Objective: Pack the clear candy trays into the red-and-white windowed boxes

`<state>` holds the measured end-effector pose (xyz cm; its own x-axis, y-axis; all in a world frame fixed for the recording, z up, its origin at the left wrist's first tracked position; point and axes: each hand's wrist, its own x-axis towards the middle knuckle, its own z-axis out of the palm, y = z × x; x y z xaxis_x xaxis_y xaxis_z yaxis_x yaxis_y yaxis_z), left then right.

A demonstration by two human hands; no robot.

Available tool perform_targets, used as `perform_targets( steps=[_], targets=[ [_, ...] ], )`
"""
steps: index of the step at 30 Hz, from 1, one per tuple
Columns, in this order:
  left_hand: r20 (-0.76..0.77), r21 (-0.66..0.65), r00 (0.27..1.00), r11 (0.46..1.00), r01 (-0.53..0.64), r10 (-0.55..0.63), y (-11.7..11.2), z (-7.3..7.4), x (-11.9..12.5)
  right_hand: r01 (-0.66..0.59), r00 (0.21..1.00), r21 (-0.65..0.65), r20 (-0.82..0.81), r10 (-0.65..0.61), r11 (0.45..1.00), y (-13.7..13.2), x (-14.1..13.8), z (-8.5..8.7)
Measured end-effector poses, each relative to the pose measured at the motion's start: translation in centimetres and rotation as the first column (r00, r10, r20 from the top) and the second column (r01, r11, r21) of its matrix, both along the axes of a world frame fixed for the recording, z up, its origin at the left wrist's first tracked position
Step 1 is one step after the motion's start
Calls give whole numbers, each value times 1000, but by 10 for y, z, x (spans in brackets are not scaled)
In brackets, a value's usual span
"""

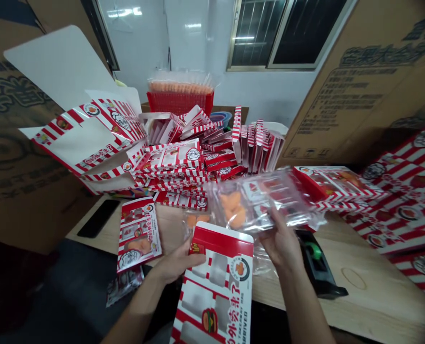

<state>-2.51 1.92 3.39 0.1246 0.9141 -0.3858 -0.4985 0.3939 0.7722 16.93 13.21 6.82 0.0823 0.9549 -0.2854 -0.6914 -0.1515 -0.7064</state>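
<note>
L hand (175, 265): gripping red/wht card box (217, 282), unfolded flat | R hand (280, 241): gripping clear plastic pack (259, 200), orange pcs (232, 208) inside

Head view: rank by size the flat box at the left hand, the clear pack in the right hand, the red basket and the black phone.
1. Flat box and clear pack: largest, but too near the camera to rank between them.
2. Red basket.
3. Black phone.
</note>
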Motion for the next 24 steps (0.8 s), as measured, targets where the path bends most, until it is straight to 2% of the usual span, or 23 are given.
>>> perform_targets(
  steps=[2, 4, 6, 9, 11, 15, 18, 19, 20, 21, 22, 23, 24],
  targets=[
    [4, 25, 993, 993, -118, 118, 1, 0, 0, -158, 986, -57, 48, 161, 986, 1, 8, -3],
    [10, 41, 970, 969, -245, 245, 2, 2, 3, -268, 954, -50, 122, 273, 962, 3, 17, -4],
    [26, 62, 949, 947, -316, 315, 4, 3, 10, -341, 920, 0, 205, 333, 940, 5, 25, -2],
    [81, 124, 930, 922, -367, 360, 11, 4, 22, -429, 864, 37, 308, 398, 903, 8, 35, 4],
    [49, 151, 934, 921, -358, 354, 16, 4, 27, -474, 832, 37, 347, 433, 880, 10, 40, 8],
    [-130, 162, 946, 948, -275, 296, 24, 4, 25, -559, 752, 21, 434, 496, 829, 15, 48, 10],
    [-207, 179, 959, 971, -160, 196, 31, 12, 15, -668, 609, 9, 582, 540, 744, 17, 47, 10],
    [-232, 178, 962, 979, -102, 143, 34, 16, 11, -692, 562, 10, 636, 529, 722, 18, 45, 10],
    [-255, 176, 963, 983, -43, 87, 37, 20, 8, -688, 541, 30, 686, 486, 725, 19, 41, 12],
    [-274, 174, 961, 985, 11, 37, 39, 23, 4, -646, 562, 83, 724, 400, 759, 21, 37, 14],
    [-291, 175, 957, 983, 57, -3, 41, 26, 2, -564, 618, 171, 737, 275, 808, 23, 32, 17],
    [-305, 179, 952, 980, 89, -31, 43, 27, 1, -450, 682, 278, 720, 126, 849, 26, 28, 21],
    [-316, 187, 948, 977, 107, -43, 43, 28, 2, -327, 731, 379, 682, -22, 866, 30, 24, 25]
  ],
)
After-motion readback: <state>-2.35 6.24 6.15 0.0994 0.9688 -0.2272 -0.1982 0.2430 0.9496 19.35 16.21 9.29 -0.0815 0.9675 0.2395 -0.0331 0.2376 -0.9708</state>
